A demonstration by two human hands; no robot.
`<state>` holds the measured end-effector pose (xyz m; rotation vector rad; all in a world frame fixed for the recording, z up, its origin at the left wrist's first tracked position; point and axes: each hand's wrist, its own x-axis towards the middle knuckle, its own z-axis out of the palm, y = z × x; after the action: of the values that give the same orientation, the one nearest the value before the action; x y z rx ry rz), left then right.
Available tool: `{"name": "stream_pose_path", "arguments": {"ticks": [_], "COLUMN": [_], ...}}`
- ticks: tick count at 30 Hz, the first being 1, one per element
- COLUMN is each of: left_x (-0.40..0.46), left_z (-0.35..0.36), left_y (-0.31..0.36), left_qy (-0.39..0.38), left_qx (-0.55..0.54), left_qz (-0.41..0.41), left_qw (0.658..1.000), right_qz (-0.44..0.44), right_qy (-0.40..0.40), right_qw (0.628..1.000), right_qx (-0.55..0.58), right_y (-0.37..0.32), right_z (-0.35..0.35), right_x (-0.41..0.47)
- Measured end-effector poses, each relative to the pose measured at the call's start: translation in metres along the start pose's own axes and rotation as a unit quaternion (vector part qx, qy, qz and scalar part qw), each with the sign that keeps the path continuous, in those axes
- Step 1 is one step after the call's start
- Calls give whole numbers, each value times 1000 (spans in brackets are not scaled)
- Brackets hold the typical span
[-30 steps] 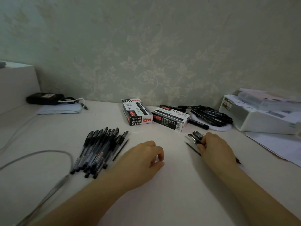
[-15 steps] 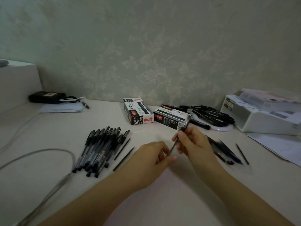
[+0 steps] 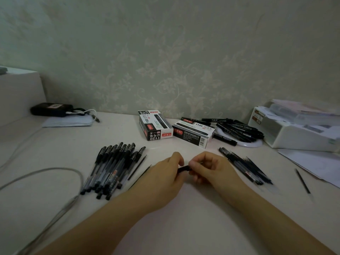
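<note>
Pale desk [image 3: 184, 218] against floral wallpaper, items as follows. Centre of frame: your left hand [image 3: 165, 173] and your right hand [image 3: 207, 168] meet just above the desktop, fingers of both curled and pinching one black pen [image 3: 184, 168]; only a short dark stretch of it shows between the two hands. Left of centre: a bundle of capped gel pens [image 3: 112, 168] lying side by side, with two loose refills [image 3: 137, 167] just beside them. Right of centre: a smaller pile of pen barrels [image 3: 244, 166] just beside your right hand, and a single refill [image 3: 302, 181] lying well apart from it. Behind the hands: two pen boxes marked 1120 [image 3: 156, 126], close together, and a heap of black markers [image 3: 237, 128] on a white disc. Upper right: a white organiser [image 3: 294, 135] with papers. Lower left: a grey cable [image 3: 46, 171]. Upper left: a black device [image 3: 49, 108] on a folded sheet.
</note>
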<state>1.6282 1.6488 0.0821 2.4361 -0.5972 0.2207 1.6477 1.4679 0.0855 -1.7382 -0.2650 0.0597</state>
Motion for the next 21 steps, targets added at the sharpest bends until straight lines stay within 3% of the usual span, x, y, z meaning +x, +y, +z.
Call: {"name": "stream_pose_path", "arguments": {"ticks": [7,15,21], "left_x": [10,10,7], "left_z": [3,0,-5], "left_y": [-5,-12,-14], "left_qy": [4,39,11], "left_qx": [86,156,122], "left_qz": [18,-32,-48], "left_qw": [996,987,991], "right_qz": [-27,-51,-98], "right_qy": [-29,14,107], "right_qw": [999,999,957], "right_qx": [-13,0,-253], "right_y": [2,8,18], "right_z": [1,3,-8], "right_x": [3,5,6]}}
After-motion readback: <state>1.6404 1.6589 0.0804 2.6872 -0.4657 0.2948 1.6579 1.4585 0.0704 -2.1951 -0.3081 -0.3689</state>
